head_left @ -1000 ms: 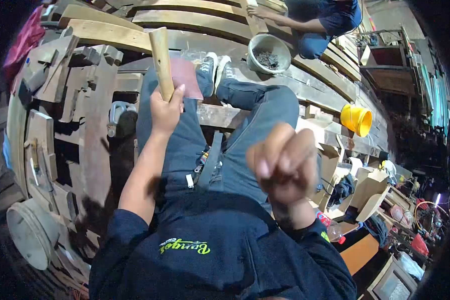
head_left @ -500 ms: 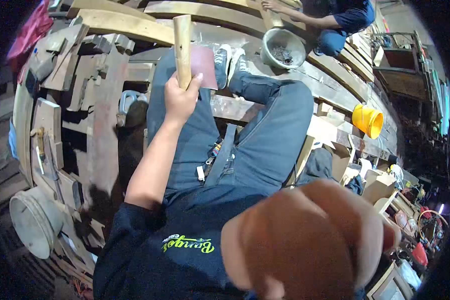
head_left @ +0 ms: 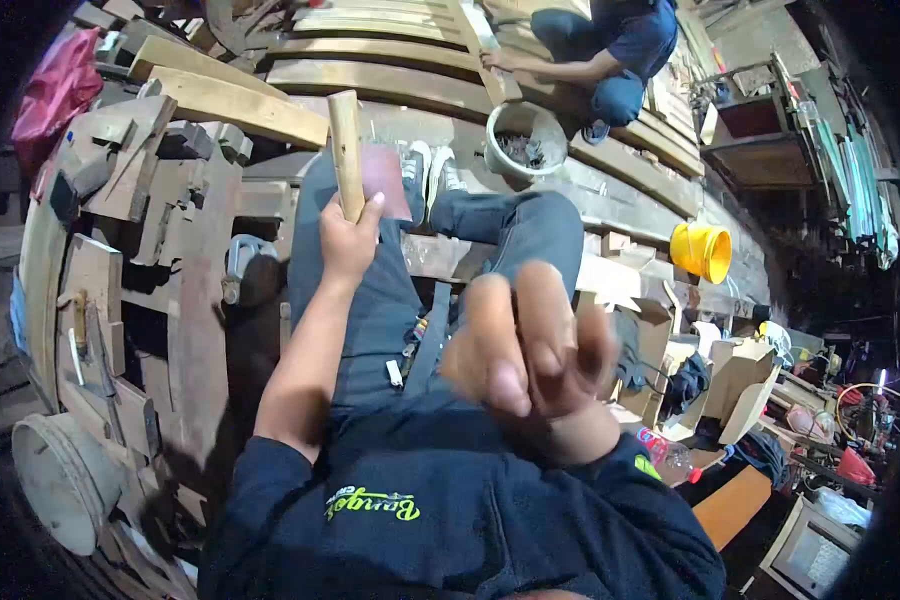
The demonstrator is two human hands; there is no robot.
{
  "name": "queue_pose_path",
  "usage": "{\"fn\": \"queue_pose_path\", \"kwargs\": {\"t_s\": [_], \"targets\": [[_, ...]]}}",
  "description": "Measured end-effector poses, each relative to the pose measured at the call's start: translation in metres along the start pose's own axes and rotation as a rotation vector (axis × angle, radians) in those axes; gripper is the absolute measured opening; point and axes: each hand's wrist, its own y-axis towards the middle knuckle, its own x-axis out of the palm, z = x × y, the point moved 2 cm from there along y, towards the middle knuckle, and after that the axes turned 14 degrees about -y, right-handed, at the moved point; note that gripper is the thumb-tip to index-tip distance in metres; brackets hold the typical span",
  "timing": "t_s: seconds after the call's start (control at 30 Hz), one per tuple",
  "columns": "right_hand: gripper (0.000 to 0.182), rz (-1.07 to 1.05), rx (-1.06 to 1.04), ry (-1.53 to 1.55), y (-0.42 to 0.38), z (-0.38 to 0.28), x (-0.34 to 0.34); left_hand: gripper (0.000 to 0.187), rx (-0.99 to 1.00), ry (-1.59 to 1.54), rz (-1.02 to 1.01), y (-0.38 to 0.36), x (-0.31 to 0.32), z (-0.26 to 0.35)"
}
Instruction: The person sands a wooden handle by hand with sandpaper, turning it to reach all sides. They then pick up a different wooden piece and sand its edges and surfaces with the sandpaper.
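Observation:
My left hand (head_left: 350,235) is wrapped round the lower end of a smooth, pale wooden stick (head_left: 346,150), which stands up over my left thigh. A dull red sheet of sandpaper (head_left: 385,180) shows just behind the stick, its edge near my thumb. My right hand (head_left: 535,350) is raised in front of my torso, smeared by motion. Its fingers are loosely bent and apart, with nothing visible in them. Beneath it are my lap and a dark strap (head_left: 431,335) with keys (head_left: 410,345) beside it.
Beyond my shoes (head_left: 432,180) stands a grey bucket (head_left: 526,140) with dark bits inside. A co-worker (head_left: 610,70) crouches behind it, one hand on a plank (head_left: 480,50). To the right are a yellow bucket (head_left: 700,252) and cardboard boxes (head_left: 750,390); a pale bucket (head_left: 65,480) lies left.
My right hand has dropped away from close before the camera to above my lap, its fingers now showing. My left hand still grips the stick. The view has shifted slightly.

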Motion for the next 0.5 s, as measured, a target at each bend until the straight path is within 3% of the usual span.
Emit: {"fn": "queue_pose_path", "kwargs": {"t_s": [0.03, 0.1, 0.13, 0.2, 0.27, 0.33, 0.4, 0.5], "targets": [[0.037, 0.118, -0.001, -0.110, -0.007, 0.006, -0.020, 0.017, 0.020, 0.031, 0.026, 0.003, -0.002, -0.005], [0.035, 0.529, 0.016, -0.643, -0.029, 0.019, -0.065, 0.018, 0.007, 0.000, 0.021, 0.003, -0.001, 0.000], [0.028, 0.633, 0.027, -0.804, -0.040, 0.021, -0.086, 0.019, -0.020, -0.025, 0.010, 0.001, -0.002, 0.000], [0.018, 0.647, 0.102, -1.218, -0.056, 0.020, -0.123, 0.018, 0.019, 0.004, 0.024, 0.002, -0.002, -0.001], [0.028, 0.508, 0.019, -1.930, -0.069, 0.019, -0.153, 0.018, 0.006, -0.051, 0.012, 0.000, -0.001, 0.001], [0.038, 0.350, 0.122, -2.104, -0.085, 0.030, -0.172, 0.017, 0.011, -0.054, 0.003, -0.002, 0.001, 0.006], [0.037, 0.166, 0.218, -2.346, -0.099, 0.043, -0.162, 0.017, 0.005, -0.075, -0.016, -0.003, 0.000, 0.007], [0.031, -0.216, 0.299, -2.231, -0.108, 0.053, -0.133, 0.017, 0.010, -0.061, -0.020, -0.002, -0.003, 0.005]]}}
